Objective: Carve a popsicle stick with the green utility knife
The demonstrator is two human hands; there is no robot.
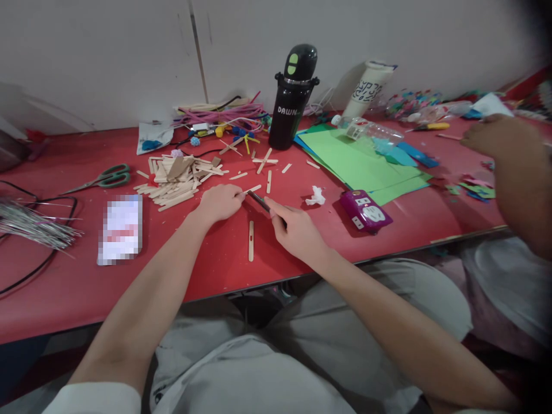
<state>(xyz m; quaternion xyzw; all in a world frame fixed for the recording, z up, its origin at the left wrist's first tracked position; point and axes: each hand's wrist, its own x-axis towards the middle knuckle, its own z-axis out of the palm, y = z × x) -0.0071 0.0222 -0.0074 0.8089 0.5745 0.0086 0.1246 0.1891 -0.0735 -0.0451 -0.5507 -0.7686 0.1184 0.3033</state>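
Observation:
My left hand is closed over the near end of a wooden craft stick and holds it down on the red table. In the closed fingers of my right hand is a slim dark tool, angled so its tip meets the stick beside my left fingertips. Its exact kind does not show. Another craft stick, with a small dark slot in its middle, lies in front of me between my forearms. A heap of craft sticks spreads beyond my left hand.
Behind stands a black bottle. Green paper sheets, a purple case and crumpled tissue lie rightward. Scissors, a blurred-out flat object and wires lie left. Another person's arm reaches in at right.

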